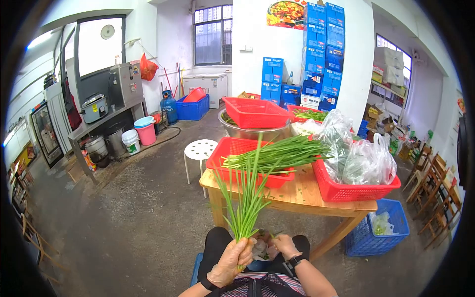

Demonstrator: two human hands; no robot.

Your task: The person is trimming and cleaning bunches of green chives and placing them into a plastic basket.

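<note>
My left hand (231, 261) grips the base of a bunch of green chives (246, 198), whose long leaves fan upward in front of the wooden table (297, 198). My right hand (285, 244), with a black watch on the wrist, sits just to the right of the bunch's base, fingers curled over small trimmings above my lap. What those fingers hold is too small to tell. More chives (277, 154) lie across a red basket (232, 148) on the table.
A red basket (346, 190) with plastic bags of greens stands at the table's right. A metal bowl (252, 131) topped by a red tray is behind. A white stool (199, 150) stands to the left, and a blue crate (378, 230) sits on the floor under the table's right end.
</note>
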